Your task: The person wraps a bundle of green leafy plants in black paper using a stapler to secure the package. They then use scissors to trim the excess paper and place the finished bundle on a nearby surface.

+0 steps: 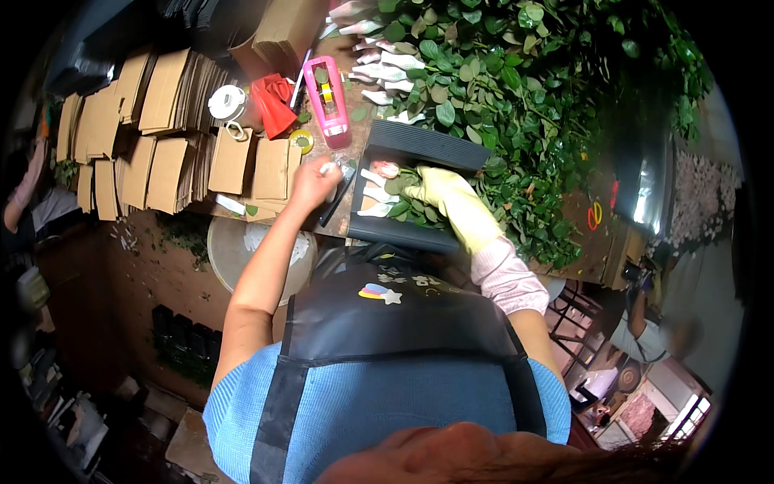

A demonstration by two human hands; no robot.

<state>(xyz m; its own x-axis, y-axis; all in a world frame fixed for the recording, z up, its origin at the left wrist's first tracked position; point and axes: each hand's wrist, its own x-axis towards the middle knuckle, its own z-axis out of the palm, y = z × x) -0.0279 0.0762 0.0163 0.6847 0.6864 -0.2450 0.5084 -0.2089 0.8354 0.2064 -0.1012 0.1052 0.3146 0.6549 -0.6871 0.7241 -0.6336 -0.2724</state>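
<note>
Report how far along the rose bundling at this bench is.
Done, it seems: a few wrapped rose heads already lie in the dark tray. In hand: the gloved right hand presses down on the stems and leaves in that tray, while the bare left hand holds a small white item I cannot identify. Left: a large heap of roses with more wrapped heads waits behind, and stacks of folded cardboard sit unused.

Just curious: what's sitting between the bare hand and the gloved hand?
In the head view, white-wrapped rose stems on a dark tray lie between left hand and gloved right hand.
</note>
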